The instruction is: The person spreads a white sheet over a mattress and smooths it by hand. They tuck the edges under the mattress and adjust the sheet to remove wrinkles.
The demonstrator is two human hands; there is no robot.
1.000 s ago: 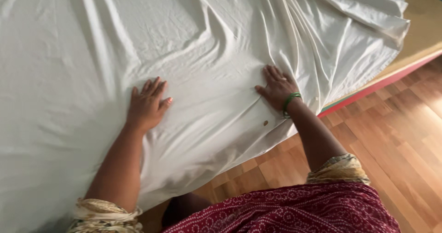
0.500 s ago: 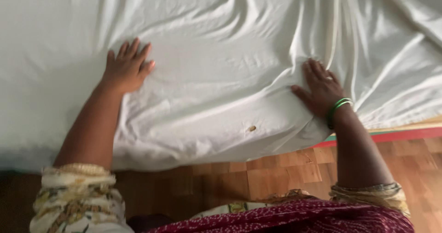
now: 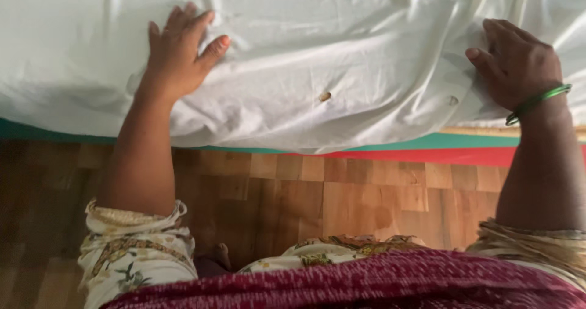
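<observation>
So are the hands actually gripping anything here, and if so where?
Nothing is gripped. The left hand lies flat, fingers spread, on the white sheet near its hanging edge; the right hand presses on the sheet further along.

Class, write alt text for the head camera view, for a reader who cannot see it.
A person's left hand and right hand press flat, fingers spread, on a wrinkled white bedsheet near the bed's edge. The right wrist wears green bangles, and a small brown spot marks the sheet between the hands. Below lie a green and red bed edge and a wooden floor.
</observation>
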